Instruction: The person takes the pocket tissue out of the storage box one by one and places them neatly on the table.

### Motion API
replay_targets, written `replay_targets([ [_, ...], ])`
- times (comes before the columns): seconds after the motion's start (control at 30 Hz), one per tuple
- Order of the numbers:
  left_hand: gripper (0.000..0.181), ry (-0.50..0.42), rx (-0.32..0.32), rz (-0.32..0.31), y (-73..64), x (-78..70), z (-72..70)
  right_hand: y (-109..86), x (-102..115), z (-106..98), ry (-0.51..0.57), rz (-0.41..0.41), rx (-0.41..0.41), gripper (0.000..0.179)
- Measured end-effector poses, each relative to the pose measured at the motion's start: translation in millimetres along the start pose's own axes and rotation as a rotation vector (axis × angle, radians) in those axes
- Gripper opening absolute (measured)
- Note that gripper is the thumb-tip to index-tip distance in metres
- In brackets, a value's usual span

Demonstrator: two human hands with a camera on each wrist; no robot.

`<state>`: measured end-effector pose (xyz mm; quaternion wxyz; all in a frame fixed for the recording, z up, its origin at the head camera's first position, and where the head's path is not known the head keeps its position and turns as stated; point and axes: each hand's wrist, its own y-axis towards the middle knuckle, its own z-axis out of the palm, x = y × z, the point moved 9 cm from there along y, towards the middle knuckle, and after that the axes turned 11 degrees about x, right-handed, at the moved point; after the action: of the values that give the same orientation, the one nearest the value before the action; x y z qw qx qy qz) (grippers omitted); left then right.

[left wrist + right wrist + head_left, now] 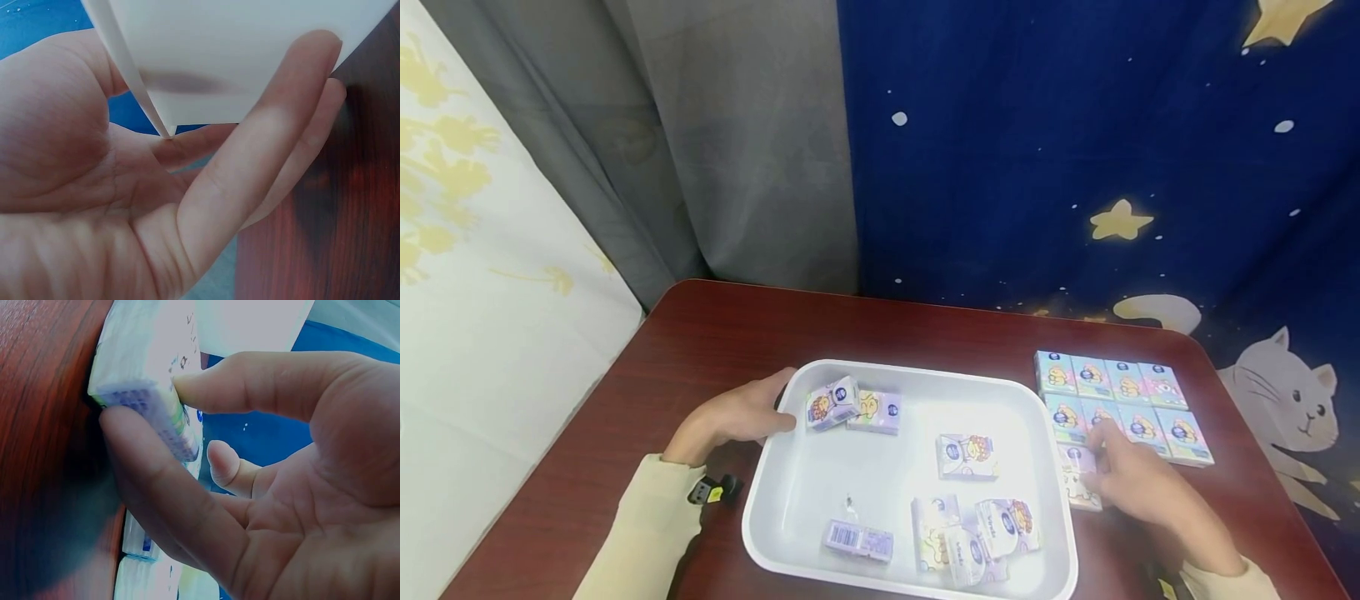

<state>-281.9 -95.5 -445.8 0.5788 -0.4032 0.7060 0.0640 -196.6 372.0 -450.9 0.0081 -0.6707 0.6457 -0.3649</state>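
Note:
My left hand (747, 414) grips the left rim of a white plastic tray (842, 575), thumb over the edge. In the left wrist view its fingers (244, 150) lie along the tray's outer wall. On the tray's other side my right hand (1138, 479) pinches a small tissue pack (1076, 475) between thumb and fingers. This pack lies on the table at the near left corner of a block of tissue packs (1142, 427) in two rows. In the right wrist view the thumb is on its printed face and a fingertip at its edge.
Inside the tray are several loose purple-and-white tissue packs, including a pair (876, 412) at the far left, one on its side (859, 540) and a heap (973, 546) at the near right. The dark red table (760, 325) ends before blue and grey curtains (955, 167).

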Motion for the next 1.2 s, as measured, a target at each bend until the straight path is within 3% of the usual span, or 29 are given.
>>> replay_targets([
  [0.4, 0.070, 0.001, -0.007, 0.002, -0.1, 2.4, -1.5, 0.5, 2, -4, -0.053, 0.028, -0.032, 0.043],
  [0.7, 0.072, -0.005, -0.007, -0.008, 0.5, 1.1, 1.0, -4.7, 14, -14, -0.175, -0.004, -0.113, 0.032],
  [0.97, 0.073, -0.012, -0.012, -0.010, 0.8, -0.2, 2.5, -23.6, 51, -27, -0.202, -0.094, -0.212, 0.031],
  [1.2, 0.072, -0.001, -0.022, -0.010, 0.0, 0.8, 0.7, -29.3, 95, -23, -0.249, -0.179, -0.162, 0.032],
])
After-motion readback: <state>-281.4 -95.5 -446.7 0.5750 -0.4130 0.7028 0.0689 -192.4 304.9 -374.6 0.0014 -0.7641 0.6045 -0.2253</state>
